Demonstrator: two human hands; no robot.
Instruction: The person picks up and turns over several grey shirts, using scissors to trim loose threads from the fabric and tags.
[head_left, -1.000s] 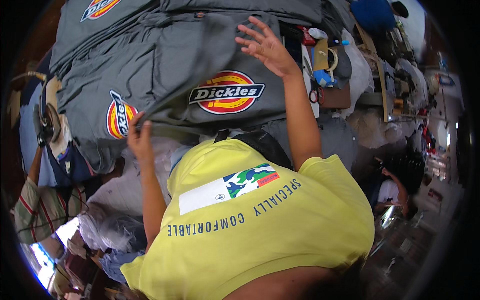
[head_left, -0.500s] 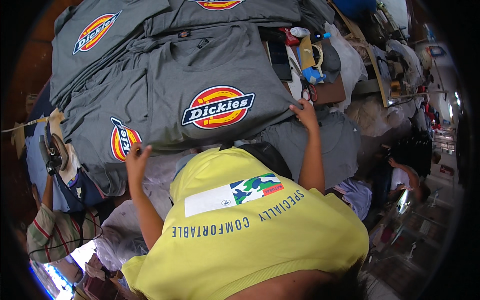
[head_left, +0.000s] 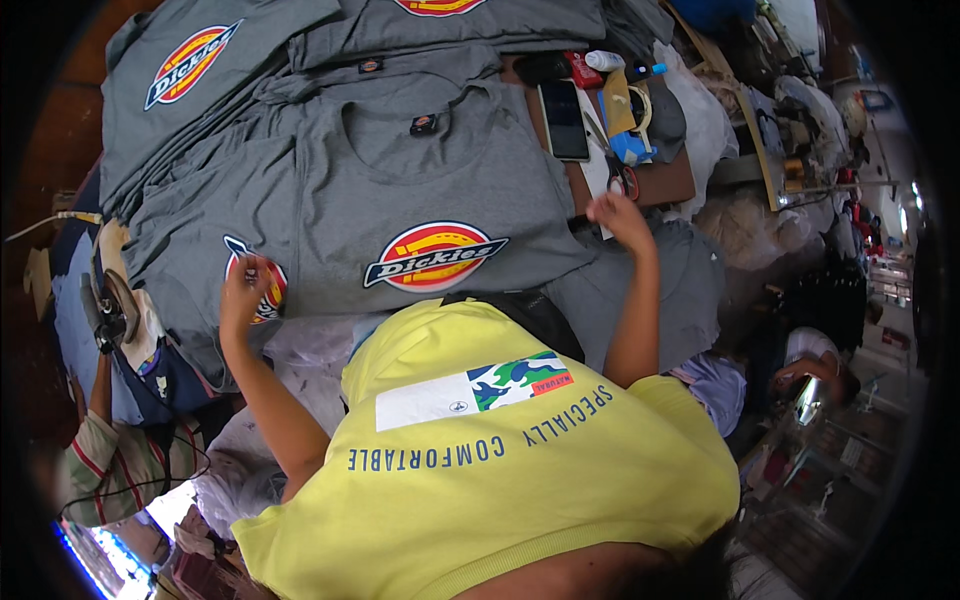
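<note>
Grey T-shirt (head_left: pixel 400 190) lies flat and face up on top of the pile, soft cotton, neck opening toward the top of the view, with an oval red-and-yellow chest logo (head_left: pixel 436 256) low on its front. Left hand (head_left: pixel 243 290) is at the shirt's lower left corner, fingers curled shut, pinching the fabric edge right beside a second round red-and-yellow logo (head_left: pixel 262 285) on the shirt beneath. Right hand (head_left: pixel 620 215) is at the lower right edge of the same shirt, fingers bent and closed; whether they actually grip cloth I cannot tell.

More grey shirts (head_left: pixel 200 70) fan out up and left, one showing a slanted oval logo. A small dark neck label (head_left: pixel 424 124) sits inside the top shirt's collar. Just past the right hand, a black phone (head_left: pixel 563 120) lies flat beside a crowd of small tools, a blue-capped marker (head_left: pixel 645 72) among them. Bottom edge of the pile hangs over crumpled clear plastic bags (head_left: pixel 310 350). Yellow T-shirt (head_left: pixel 500 480) with a white rectangular patch fills the foreground.
</note>
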